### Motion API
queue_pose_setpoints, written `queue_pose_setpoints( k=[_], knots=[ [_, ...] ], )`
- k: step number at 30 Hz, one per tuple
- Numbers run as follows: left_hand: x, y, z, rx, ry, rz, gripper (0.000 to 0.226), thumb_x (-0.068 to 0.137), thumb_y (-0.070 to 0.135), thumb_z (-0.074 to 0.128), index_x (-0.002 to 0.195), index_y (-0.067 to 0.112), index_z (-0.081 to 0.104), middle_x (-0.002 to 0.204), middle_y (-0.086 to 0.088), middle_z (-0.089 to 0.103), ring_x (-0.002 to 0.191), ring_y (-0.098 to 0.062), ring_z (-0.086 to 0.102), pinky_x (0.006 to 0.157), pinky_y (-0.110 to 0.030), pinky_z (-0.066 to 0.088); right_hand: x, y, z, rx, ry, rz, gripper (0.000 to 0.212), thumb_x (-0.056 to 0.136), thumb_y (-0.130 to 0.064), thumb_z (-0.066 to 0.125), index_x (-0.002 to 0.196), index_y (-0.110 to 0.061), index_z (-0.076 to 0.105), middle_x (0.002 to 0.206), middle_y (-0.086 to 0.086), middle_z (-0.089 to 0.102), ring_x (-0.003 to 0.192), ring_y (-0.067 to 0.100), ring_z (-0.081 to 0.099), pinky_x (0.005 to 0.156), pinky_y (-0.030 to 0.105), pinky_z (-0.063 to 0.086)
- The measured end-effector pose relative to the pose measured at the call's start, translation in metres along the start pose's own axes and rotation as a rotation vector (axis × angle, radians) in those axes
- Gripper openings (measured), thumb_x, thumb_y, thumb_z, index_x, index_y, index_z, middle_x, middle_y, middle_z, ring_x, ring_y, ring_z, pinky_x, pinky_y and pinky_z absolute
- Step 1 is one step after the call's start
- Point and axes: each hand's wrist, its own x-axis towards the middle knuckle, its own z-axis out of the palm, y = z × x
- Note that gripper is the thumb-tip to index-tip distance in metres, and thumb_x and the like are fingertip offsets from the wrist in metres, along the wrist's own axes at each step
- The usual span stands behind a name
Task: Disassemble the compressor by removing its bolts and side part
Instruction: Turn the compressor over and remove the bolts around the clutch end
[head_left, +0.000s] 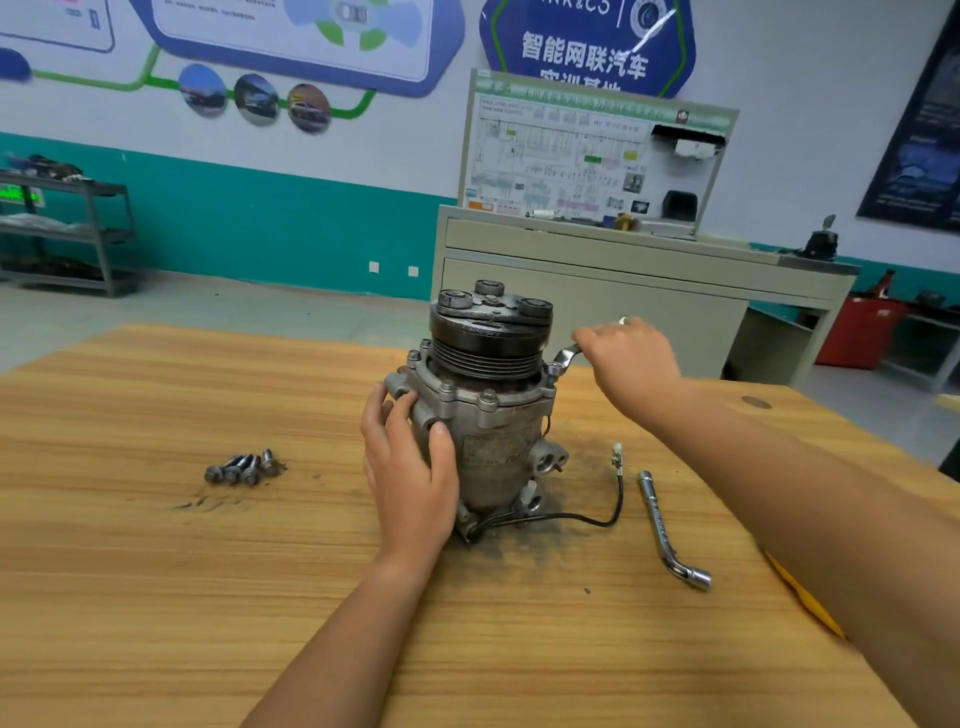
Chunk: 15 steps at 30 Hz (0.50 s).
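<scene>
Head view: grimy grey metal compressor is standing upright, black pulley topmost, left hand clasping its body, right hand gripping a silver wrench.

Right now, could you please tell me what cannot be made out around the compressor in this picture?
Head view:
held wrench: the right hand covers its handle; only the bent end at the flange bolt shows.
compressor: back hidden by its own body; the left hand covers its left flank.
label: too blurred to read.
loose bolts: too small to judge the threads.
</scene>
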Motion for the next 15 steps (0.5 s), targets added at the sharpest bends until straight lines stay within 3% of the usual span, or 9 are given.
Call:
queue_pose_setpoints(
  k=[2,3,6,9,12,15],
  knots=[
    [0.0,-0.002,-0.001,0.006,-0.004,-0.003,0.051,0.087,0.035,0.037,0.13,0.009,0.046,0.149,-0.001,0.022,0.125,0.006,0.019,0.112,-0.046,0.026,0.006,0.004,0.0,-0.031,0.015,-0.048,0.029,0.092,0.0,0.041,0.119,-0.009,0.048,0.107,0.008,0.063,0.096,0.025,0.058,0.084,0.032,0.039],
    [0.0,-0.002,-0.002,0.004,-0.008,-0.008,0.051,0.087,0.035,0.038,0.13,0.01,0.046,0.149,0.0,0.022,0.126,0.005,0.019,0.11,-0.048,0.029,0.008,0.008,-0.002,-0.035,0.029,-0.05,0.031,0.093,-0.002,0.041,0.122,-0.01,0.047,0.105,0.007,0.063,0.092,0.025,0.058,0.081,0.032,0.041],
    [0.003,-0.003,-0.003,0.002,-0.013,-0.021,0.05,0.086,0.035,0.038,0.13,0.011,0.046,0.149,-0.001,0.021,0.129,0.001,0.021,0.109,-0.05,0.03,0.005,0.024,-0.02,0.049,0.127,0.092,0.03,0.098,-0.006,0.035,0.127,-0.007,0.043,0.077,0.008,0.054,0.064,0.023,0.047,0.053,0.032,0.035],
    [0.003,-0.004,-0.003,0.016,-0.019,-0.009,0.051,0.086,0.035,0.037,0.13,0.01,0.046,0.149,-0.002,0.022,0.135,-0.009,0.022,0.109,-0.05,0.029,-0.011,0.032,-0.044,0.21,0.214,0.231,0.024,0.099,-0.01,0.035,0.121,-0.003,0.041,0.067,0.011,0.047,0.057,0.027,0.041,0.05,0.032,0.027],
    [0.003,-0.006,-0.003,0.013,-0.013,-0.002,0.05,0.087,0.035,0.038,0.13,0.011,0.046,0.149,-0.002,0.022,0.134,-0.006,0.022,0.109,-0.05,0.029,-0.043,0.028,-0.058,0.174,0.1,0.169,0.016,0.096,-0.008,0.038,0.111,-0.005,0.043,0.06,0.007,0.047,0.048,0.025,0.039,0.044,0.028,0.024],
    [0.003,-0.006,-0.002,0.014,-0.022,0.001,0.05,0.087,0.035,0.038,0.13,0.012,0.045,0.149,-0.001,0.022,0.136,-0.013,0.024,0.105,-0.052,0.033,-0.068,0.014,-0.067,0.053,-0.038,0.105,0.021,0.094,-0.006,0.04,0.113,-0.012,0.045,0.056,-0.001,0.036,0.045,0.015,0.032,0.04,0.026,0.018]
  ],
)
